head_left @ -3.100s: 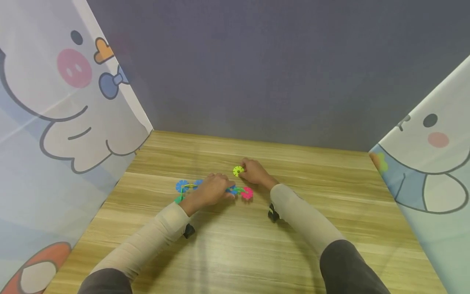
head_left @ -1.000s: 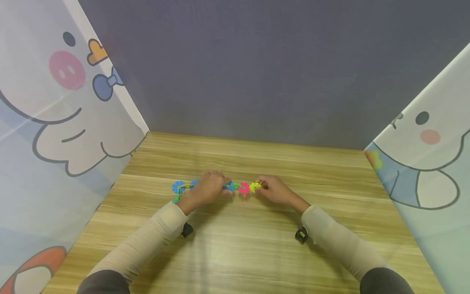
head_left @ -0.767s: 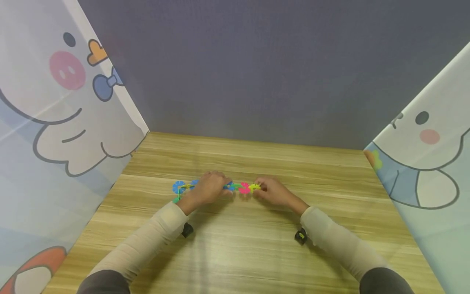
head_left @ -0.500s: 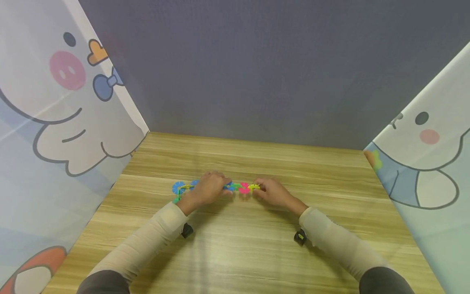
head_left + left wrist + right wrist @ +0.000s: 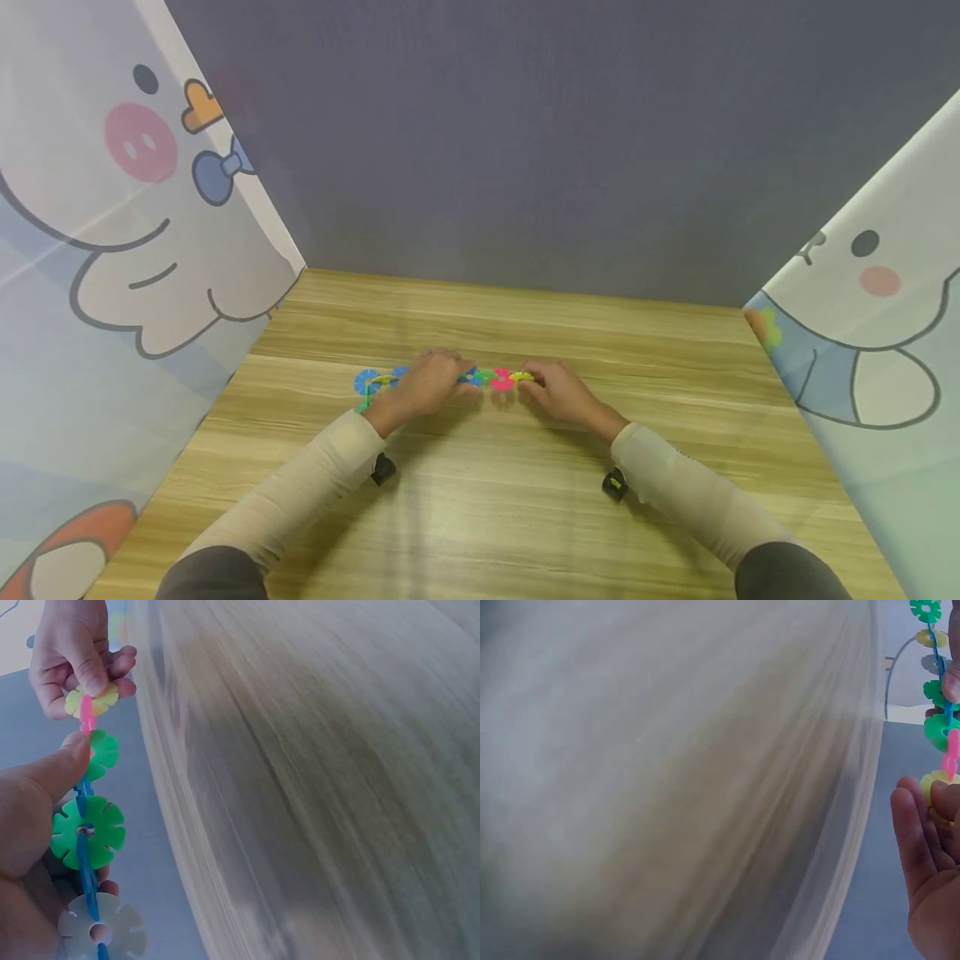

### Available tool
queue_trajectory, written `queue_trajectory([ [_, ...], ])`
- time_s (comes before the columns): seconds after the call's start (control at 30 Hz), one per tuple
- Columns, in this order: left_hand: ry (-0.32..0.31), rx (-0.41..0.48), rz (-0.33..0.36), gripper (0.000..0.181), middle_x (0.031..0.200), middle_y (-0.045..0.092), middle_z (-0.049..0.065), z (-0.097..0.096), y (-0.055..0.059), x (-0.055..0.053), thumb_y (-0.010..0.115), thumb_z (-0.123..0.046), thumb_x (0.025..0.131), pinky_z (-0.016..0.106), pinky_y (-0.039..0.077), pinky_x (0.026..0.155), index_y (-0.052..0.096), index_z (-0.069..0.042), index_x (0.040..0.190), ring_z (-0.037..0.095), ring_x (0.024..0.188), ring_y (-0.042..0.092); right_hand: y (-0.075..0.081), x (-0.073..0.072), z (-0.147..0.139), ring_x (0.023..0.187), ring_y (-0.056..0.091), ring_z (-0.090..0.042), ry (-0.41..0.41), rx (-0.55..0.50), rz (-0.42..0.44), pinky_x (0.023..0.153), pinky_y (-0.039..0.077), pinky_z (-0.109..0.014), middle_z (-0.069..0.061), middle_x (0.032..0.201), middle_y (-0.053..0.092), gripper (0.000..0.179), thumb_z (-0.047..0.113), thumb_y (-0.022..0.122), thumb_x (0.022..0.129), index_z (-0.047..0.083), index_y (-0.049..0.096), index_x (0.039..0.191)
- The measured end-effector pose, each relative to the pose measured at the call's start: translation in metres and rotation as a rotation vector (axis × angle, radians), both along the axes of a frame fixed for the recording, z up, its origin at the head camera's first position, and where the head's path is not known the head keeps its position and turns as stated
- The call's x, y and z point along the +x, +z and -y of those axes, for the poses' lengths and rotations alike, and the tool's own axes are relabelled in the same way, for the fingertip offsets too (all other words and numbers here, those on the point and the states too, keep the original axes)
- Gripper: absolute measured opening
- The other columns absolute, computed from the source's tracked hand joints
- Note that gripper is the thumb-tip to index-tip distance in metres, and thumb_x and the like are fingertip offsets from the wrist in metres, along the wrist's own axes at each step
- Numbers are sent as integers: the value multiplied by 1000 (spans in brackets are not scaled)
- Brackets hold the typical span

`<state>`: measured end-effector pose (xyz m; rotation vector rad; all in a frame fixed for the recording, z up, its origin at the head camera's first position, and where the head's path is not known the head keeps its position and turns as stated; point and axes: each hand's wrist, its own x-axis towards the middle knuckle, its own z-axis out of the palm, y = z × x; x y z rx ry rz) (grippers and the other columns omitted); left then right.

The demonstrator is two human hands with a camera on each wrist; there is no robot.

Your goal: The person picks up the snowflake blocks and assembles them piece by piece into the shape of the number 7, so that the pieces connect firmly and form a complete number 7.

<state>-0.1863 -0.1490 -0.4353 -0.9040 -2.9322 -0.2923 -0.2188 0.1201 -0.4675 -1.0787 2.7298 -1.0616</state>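
A chain of notched plastic snowflake discs runs left to right over the table, with a blue disc near its left end and a pink disc toward the right. My left hand grips the chain's middle and hides part of it. In the left wrist view, the thumb lies along the chain near a green disc. My right hand pinches a yellow disc between thumb and fingers. That yellow disc meets the pink disc's edge, turned crosswise to it, as the right wrist view also shows.
Beneath the hands is a wood-grain table. A dark grey panel rises at its back edge, and printed cartoon panels flank it. Small black wrist cameras hang below both forearms.
My right hand has brought the yellow disc from behind the chain rightward and down to the pink disc. The yellow disc has turned from face-on to nearly edge-on. My left hand keeps its grip.
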Motion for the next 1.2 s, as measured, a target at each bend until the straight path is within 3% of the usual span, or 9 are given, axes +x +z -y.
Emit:
queue_trajectory([
  [0.1, -3, 17, -10, 50, 123, 73, 15, -1, 0, 0, 67, -41, 97, 55, 54, 102, 68, -5, 131, 34, 114, 69, 1, -1, -1, 51, 44, 2, 6, -11, -3, 48, 41, -18, -1, 73, 72, 5, 12, 70, 97, 8, 71, 99],
  [0.27, -4, 41, -20, 47, 120, 73, 14, -5, 3, 0, 70, -38, 96, 56, 55, 98, 68, -5, 129, 34, 112, 69, 5, -2, 0, 57, 52, 1, -2, 9, -50, 58, 48, -22, -1, 76, 75, 5, 12, 72, 94, 9, 71, 96],
  [0.43, 6, 0, -46, 45, 119, 74, 13, -8, 5, 0, 70, -39, 96, 57, 55, 98, 69, -7, 127, 34, 113, 68, 8, -2, 0, 66, 71, -8, 1, -4, -44, 58, 57, -19, -6, 83, 78, 5, 10, 74, 93, 7, 70, 95],
  [0.53, 10, -22, -59, 45, 118, 74, 12, -8, 5, -1, 70, -40, 95, 55, 55, 97, 69, -8, 127, 32, 113, 69, 7, -2, 0, 68, 74, -12, 5, -7, -42, 58, 58, -19, -8, 84, 79, 5, 10, 73, 94, 6, 70, 96],
  [0.73, 18, -10, 10, 52, 127, 70, 15, -8, 11, -3, 69, -41, 95, 60, 50, 105, 66, -6, 133, 36, 121, 65, 9, -1, 0, 65, 72, -8, -1, 10, -66, 56, 56, -18, -7, 84, 79, 6, 13, 74, 94, 9, 69, 96],
  [0.97, -15, -12, -18, 55, 124, 72, 14, -9, 13, -8, 70, -43, 94, 54, 56, 99, 65, -7, 135, 34, 115, 67, 13, 5, -5, 73, 77, -15, -22, -16, 30, 63, 60, -28, -9, 91, 79, 6, 14, 72, 96, 11, 68, 98],
  [1.07, -19, -7, -54, 54, 123, 72, 14, -9, 12, -9, 72, -44, 92, 50, 58, 97, 67, -7, 132, 33, 113, 69, 11, 6, -7, 72, 77, -19, -34, -43, 86, 60, 59, -25, -12, 92, 78, 7, 13, 71, 97, 10, 68, 101],
  [1.1, -20, -1, -70, 54, 122, 73, 14, -9, 12, -9, 73, -43, 92, 50, 58, 97, 68, -7, 131, 33, 113, 69, 10, 6, -7, 72, 77, -20, -39, -54, 100, 52, 58, -24, -13, 92, 78, 7, 13, 70, 97, 9, 68, 102],
  [1.2, -14, 29, -105, 54, 126, 71, 15, -7, 14, -7, 76, -40, 90, 50, 56, 101, 67, -6, 131, 33, 118, 67, 9, 6, -9, 69, 76, -19, -63, -66, 89, 50, 55, -20, -12, 89, 78, 6, 13, 70, 97, 9, 67, 101],
])
